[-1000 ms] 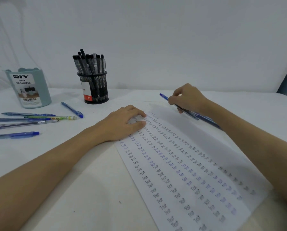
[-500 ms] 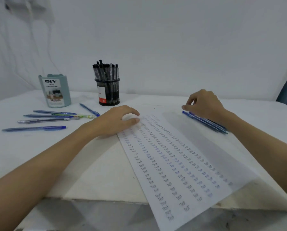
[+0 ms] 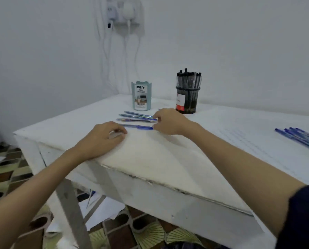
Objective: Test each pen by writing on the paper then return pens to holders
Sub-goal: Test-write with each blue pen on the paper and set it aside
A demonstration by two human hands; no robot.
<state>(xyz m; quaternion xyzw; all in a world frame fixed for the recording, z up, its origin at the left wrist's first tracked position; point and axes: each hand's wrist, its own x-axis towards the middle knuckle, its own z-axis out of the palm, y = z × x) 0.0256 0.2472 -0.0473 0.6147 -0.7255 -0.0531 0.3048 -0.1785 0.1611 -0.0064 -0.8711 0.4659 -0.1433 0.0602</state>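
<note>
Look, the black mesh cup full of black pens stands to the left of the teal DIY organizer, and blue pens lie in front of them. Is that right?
Not quite. The head view shows the black mesh cup full of black pens standing to the right of the teal DIY organizer, not the left. The blue pens do lie in front of them.

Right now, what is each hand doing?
Left hand: loosely curled on the table, holding nothing.
Right hand: at the blue pen; grip cannot be told.
</note>
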